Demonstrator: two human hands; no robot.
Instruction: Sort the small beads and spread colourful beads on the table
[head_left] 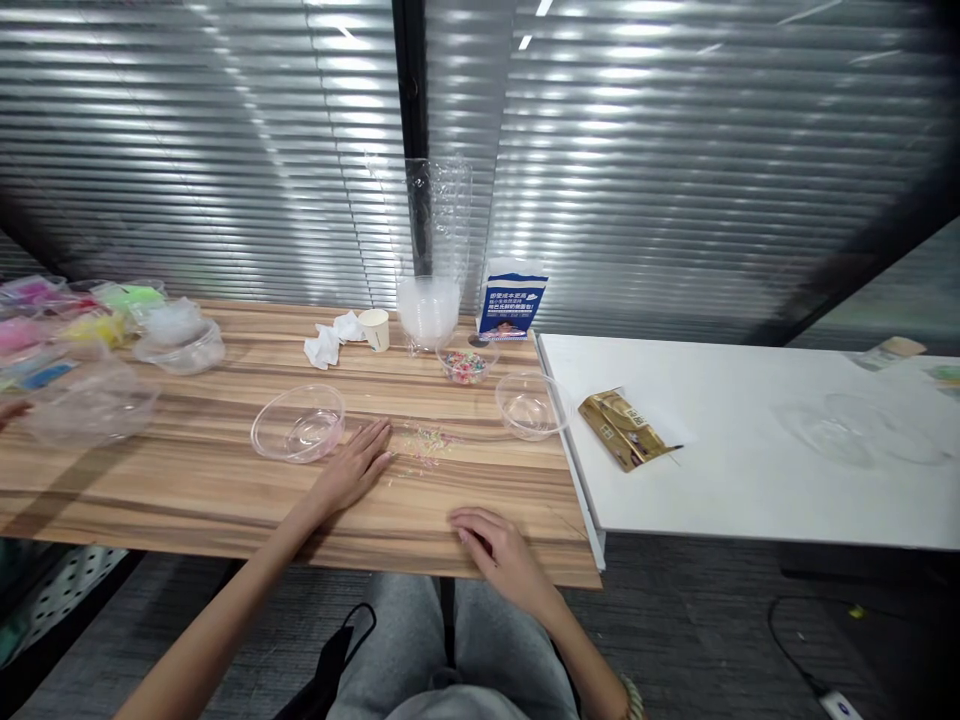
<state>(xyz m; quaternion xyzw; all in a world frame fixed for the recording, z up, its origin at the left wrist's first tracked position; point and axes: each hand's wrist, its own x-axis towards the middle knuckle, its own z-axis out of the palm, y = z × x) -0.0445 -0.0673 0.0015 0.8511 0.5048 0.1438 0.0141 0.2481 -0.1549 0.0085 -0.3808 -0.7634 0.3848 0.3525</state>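
My left hand (354,466) lies flat on the wooden table, fingers stretched out and nothing held. Just right of its fingertips is a scattered patch of small multicoloured bits (429,442). A clear plastic bowl (296,428) sits close behind this hand to the left, tilted-looking. Near the table's front edge rests my right hand (501,555), loosely bent with the thumb apart from the fingers and nothing visible in it. Another clear bowl (531,408) stands farther back, by the table's right edge. Behind the bits, a bowl of colourful pieces (466,366) has a dark spoon-like thing in it.
At the back are a paper cup (375,330), crumpled tissues (324,345), stacked clear bowls (429,312) and a blue bag (513,305). A gold packet (626,428) lies on the white table (720,490). Another person's hand (13,408) reaches in beside containers at far left.
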